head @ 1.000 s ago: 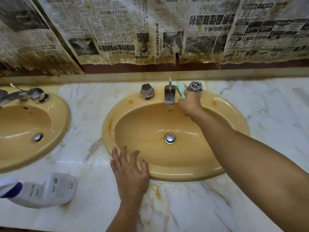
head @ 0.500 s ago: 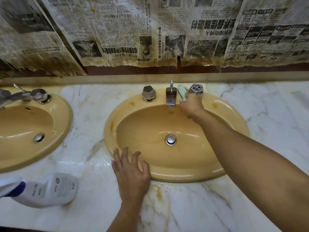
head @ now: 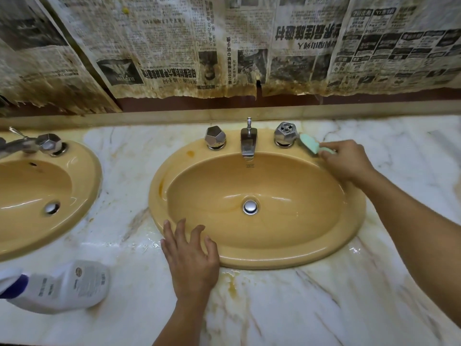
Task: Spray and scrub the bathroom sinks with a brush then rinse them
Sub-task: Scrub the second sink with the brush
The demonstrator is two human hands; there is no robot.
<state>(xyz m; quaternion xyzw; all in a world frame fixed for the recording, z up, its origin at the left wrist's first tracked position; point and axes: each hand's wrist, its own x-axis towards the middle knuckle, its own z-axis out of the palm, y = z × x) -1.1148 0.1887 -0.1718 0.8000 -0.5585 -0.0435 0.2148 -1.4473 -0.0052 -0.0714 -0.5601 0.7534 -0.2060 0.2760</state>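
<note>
— Where is the right hand [head: 349, 163]?
— Over the back right edge of the mustard-yellow oval ceramic sink [head: 287, 259]. Its fingers are curled round the handle of the mint-green plastic brush [head: 311, 144], clamped on it.
— And the brush head?
— It points away from that hand, up and to its left, with the tip at the faceted chrome tap handle [head: 284, 134] (the one with the open cap on top). The edge is soft there, so I cannot quite tell whether the bristles touch the metal.
— The left hand [head: 192, 255]?
— Flat, fingers spread apart, holding nothing. The palm lies on the white veined marble counter [head: 311, 308], and the fingertips rest against the sink's front rim.
— What lies around it?
— Beyond its fingertips, down in the bowl, is the round chrome drain plug [head: 250, 206]. Beyond that stands the chrome spout [head: 248, 143], with a second faceted chrome knob [head: 215, 137] just left of it. Off to the hand's left, well apart from it, a white plastic spray bottle [head: 74, 285] lies on its side on the counter. Past the bottle is a second yellow sink [head: 87, 171].
— Is the counter dry?
— No. There is a wet sheen and rusty streaks just beside the left hand, along the rim. Stained newspaper sheets [head: 162, 41] cover the wall behind the taps.
</note>
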